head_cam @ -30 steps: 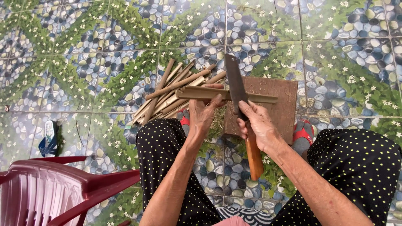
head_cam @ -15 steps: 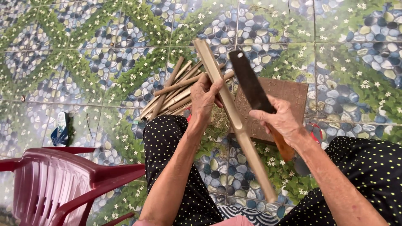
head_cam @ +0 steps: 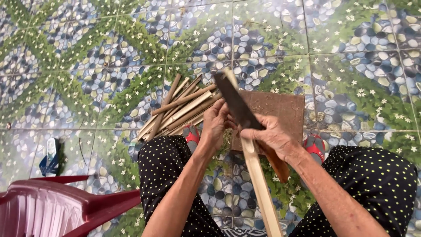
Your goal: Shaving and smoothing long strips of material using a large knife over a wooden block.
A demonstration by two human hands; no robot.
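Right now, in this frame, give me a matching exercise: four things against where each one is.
Things:
1. knife
2. bundle of sticks
3. plastic chair
4. brown board

Places:
A. bottom left corner
B. on the tiled floor, left of the left hand
C. on the floor beyond the right hand
D. in the right hand, blade along the stick held up

Pairs: 1-D, 2-B, 3-A, 4-C

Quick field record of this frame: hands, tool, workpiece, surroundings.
left hand: grips the bamboo strip near its upper part
right hand: holds the knife, blade lying along the strip
board: brown, flat on the tiled floor
pile of bamboo pieces: left of the board
plastic chair: lower left
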